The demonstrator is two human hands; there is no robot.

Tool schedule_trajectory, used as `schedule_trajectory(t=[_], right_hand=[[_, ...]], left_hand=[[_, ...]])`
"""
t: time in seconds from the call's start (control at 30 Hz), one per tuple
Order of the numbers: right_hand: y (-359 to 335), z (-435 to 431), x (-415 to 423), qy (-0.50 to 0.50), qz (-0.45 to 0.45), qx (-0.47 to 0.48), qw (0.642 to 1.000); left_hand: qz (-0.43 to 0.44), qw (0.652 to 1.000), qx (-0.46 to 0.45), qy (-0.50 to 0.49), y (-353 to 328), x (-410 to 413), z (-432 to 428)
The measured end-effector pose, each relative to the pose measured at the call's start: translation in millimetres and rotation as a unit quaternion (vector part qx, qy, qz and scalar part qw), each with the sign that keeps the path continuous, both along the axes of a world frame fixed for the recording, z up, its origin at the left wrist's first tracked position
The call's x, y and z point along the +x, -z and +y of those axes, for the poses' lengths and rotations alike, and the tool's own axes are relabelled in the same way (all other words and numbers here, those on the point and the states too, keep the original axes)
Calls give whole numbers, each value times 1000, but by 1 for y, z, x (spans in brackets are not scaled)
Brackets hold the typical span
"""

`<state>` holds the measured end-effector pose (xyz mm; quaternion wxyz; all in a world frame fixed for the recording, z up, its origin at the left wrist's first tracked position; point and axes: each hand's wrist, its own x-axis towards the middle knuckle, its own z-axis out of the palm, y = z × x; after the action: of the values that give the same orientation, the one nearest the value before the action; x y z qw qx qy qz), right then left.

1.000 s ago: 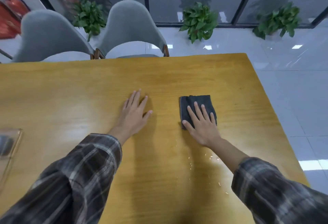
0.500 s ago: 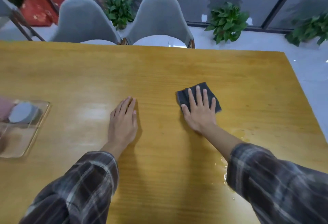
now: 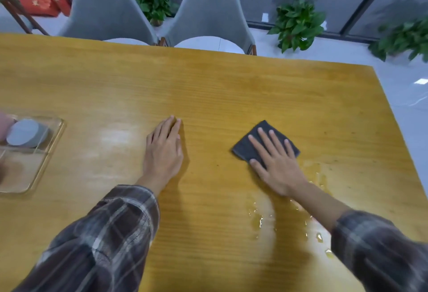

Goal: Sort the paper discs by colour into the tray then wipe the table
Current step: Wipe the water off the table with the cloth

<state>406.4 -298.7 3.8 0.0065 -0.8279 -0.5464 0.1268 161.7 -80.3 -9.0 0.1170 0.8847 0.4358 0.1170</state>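
My right hand lies flat with straight fingers on a dark grey folded cloth and presses it onto the yellow wooden table. My left hand rests flat on the bare wood, fingers together, a hand's width left of the cloth. At the left edge stands a clear divided tray holding a stack of grey paper discs in its far compartment; a pink stack beside it is cut off by the frame.
Water drops and a wet streak lie on the wood near my right forearm. Two grey chairs stand at the far edge. Potted plants sit on the floor beyond; the table's right edge runs diagonally.
The view has swung left, bringing the tray with discs into sight. My right hand has turned the cloth and slid it across the wood. My left hand's fingers have closed together.
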Motion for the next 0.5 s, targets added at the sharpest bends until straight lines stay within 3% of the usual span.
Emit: schedule_trajectory(t=[0.13, 0.23, 0.4, 0.5], right_hand=[[-4, 70, 21, 94, 43, -22, 994], [-4, 102, -17, 95, 54, -8, 994], [-2, 43, -70, 4, 10, 15, 1000], [1, -26, -62, 21, -2, 16, 1000]], left_hand=[[-12, 1000, 2, 0, 3, 1, 3], [-16, 1000, 0, 1, 4, 0, 3], [-13, 1000, -3, 12, 1, -1, 1], [-13, 1000, -14, 17, 0, -1, -1]])
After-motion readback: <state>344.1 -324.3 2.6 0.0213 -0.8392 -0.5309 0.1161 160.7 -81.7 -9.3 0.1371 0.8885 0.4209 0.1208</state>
